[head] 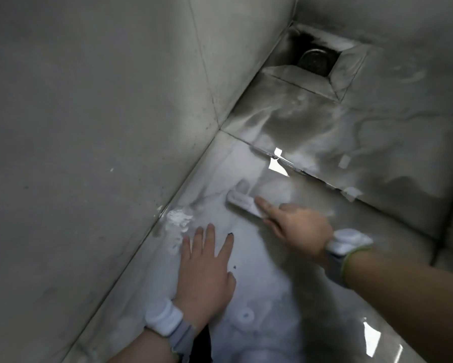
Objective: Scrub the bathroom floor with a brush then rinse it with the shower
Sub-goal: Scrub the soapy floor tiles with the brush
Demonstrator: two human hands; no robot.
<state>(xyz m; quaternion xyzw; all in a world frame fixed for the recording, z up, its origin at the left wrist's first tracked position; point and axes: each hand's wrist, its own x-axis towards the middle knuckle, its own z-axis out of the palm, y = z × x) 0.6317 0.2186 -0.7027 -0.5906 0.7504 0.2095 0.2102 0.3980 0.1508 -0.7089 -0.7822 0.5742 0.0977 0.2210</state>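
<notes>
Your right hand (298,229) is gripping the light, stiff brush (242,203) by its handle, forefinger along it, while your left hand (207,265) is lying flat and unclenched on the slick wet floor (259,258).

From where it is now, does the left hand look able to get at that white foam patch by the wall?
Probably yes. The left hand rests flat on the floor tile, fingertips right beside the foam patch, nothing between them. The right hand and brush work off to the side.

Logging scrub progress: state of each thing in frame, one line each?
brush: on the floor, gripped by the right hand
right hand: holds the brush, index finger along it
left hand: flat, fingers spread on the floor
floor: wet, glossy
foam: white patch by the wall
drain: corner recess, dark grime around it
</notes>
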